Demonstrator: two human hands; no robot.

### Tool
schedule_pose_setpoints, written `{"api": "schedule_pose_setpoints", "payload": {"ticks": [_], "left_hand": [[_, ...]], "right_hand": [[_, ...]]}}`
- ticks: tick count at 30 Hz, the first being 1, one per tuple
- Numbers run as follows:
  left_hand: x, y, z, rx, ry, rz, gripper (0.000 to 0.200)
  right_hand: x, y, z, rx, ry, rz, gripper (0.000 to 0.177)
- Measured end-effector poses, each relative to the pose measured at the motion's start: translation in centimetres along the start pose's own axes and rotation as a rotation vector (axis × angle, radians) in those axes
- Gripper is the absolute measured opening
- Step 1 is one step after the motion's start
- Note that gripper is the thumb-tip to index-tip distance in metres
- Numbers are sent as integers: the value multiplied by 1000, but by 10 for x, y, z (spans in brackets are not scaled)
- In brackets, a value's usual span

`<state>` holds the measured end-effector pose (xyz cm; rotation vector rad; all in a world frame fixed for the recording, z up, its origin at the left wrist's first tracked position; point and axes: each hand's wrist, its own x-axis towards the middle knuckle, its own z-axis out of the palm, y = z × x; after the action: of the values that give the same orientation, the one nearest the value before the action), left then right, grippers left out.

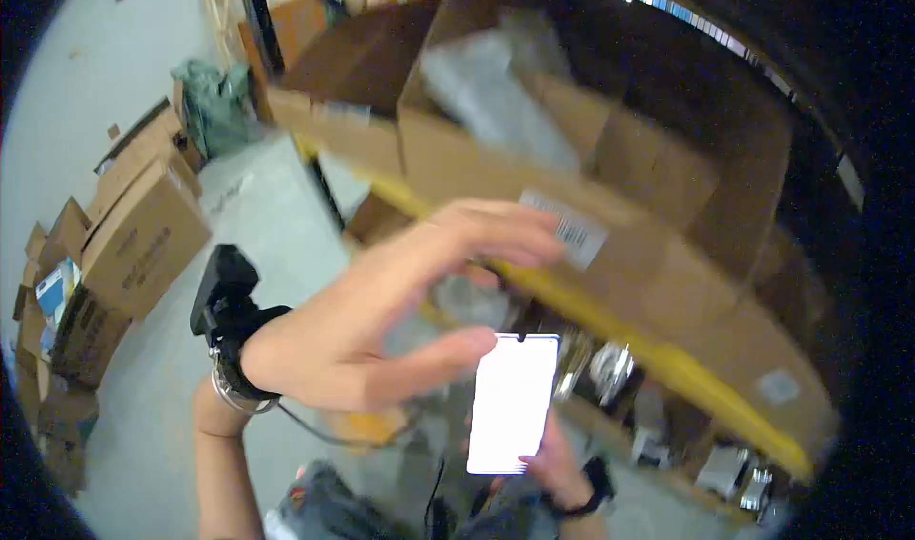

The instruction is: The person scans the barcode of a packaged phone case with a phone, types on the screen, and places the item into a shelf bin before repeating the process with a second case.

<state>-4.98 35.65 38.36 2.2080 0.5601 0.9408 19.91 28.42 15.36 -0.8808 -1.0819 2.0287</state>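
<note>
My left hand (381, 302) is raised in the middle of the view, fingers bent and thumb apart from them, holding nothing. Its thumb tip overlaps the top left corner of a smartphone (515, 407) whose screen glows white. Lower down, my right hand (551, 464) grips that phone from its right side and from behind, thumb at the lower edge. A black device on a strap (229, 302) and a metal bracelet (229, 387) are on my left wrist. A dark band (596, 488) circles the right wrist.
A shelf with a yellow beam (667, 359) holds open cardboard boxes (648, 254), one with a grey plastic-wrapped item (505, 101). Shiny metal parts (610, 368) lie on the level below. Cartons (143, 235) line the left wall, near a green sack (212, 106).
</note>
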Motion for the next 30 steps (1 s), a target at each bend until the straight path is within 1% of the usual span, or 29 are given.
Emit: {"api": "schedule_pose_setpoints", "payload": {"ticks": [3,4,6,9,10,11,12,15,17,18,20,22,25,27,30], "left_hand": [[-83,-13,30,-182,280,-238,57],[-110,-13,39,-315,298,-331,53],[-150,-20,49,-518,365,-415,48],[-213,-15,60,-308,341,-569,37],[-233,-14,61,-314,378,-595,33],[-251,-13,58,-329,411,-632,30],[-269,-12,61,-339,446,-657,27],[-307,-14,73,-289,720,-731,26],[-327,-23,84,-283,809,-769,26],[-328,-29,95,-269,855,-785,26],[-339,-36,107,-338,817,-818,24],[-343,-44,124,-397,759,-823,23],[-332,-47,153,-574,794,-813,23],[-344,-52,170,-665,785,-766,23],[-346,-45,173,-682,761,-807,23]], "right_hand": [[-6,-42,53,84,-11,-137,86],[-9,-63,77,132,-36,-172,87],[-2,-68,94,138,-35,-219,89],[1,-68,116,77,-81,-279,92],[3,-68,122,50,-102,-295,93],[4,-74,127,35,-90,-250,94],[3,-71,130,13,-115,-260,93],[9,-58,132,-31,-170,-275,93],[16,-43,135,-26,-177,-255,93],[16,-35,127,-22,-198,-240,93],[25,-23,127,-27,-242,-208,92],[27,-6,128,-33,-211,-156,92],[27,13,124,-5,-215,-93,93],[31,33,125,8,-224,-59,93],[31,52,124,44,-226,-17,93]]}}
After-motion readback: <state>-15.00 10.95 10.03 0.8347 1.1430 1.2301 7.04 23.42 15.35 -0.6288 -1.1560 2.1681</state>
